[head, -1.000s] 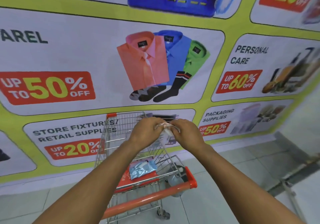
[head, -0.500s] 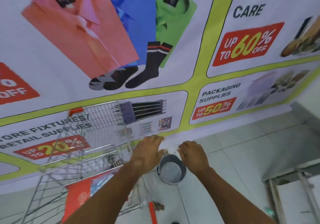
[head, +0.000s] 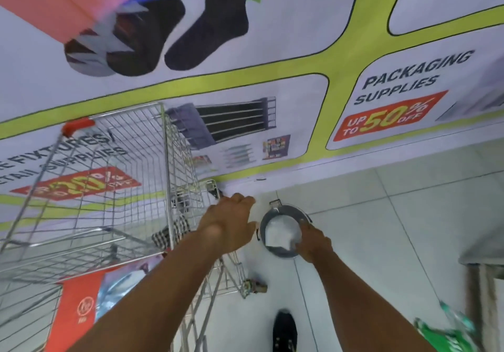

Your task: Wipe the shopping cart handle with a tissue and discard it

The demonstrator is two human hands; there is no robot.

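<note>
My right hand [head: 313, 244] holds the tissue [head: 281, 233] inside the bin [head: 263, 229] beside the cart [head: 114, 177]; whether I've let go, I cannot tell. My left hand [head: 231, 223] hovers loose, left of the bin. I'd judge the wiping finished, discarding nearly so.

Single head-worn wide-angle view, looking steeply down and forward from above the person's outstretched forearms; the wire shopping cart [head: 114, 188] fills the near left, a small round bin [head: 282, 231] on the tiled floor [head: 395, 215] lies centre, the printed wall banner [head: 272, 65] rises close behind
</note>
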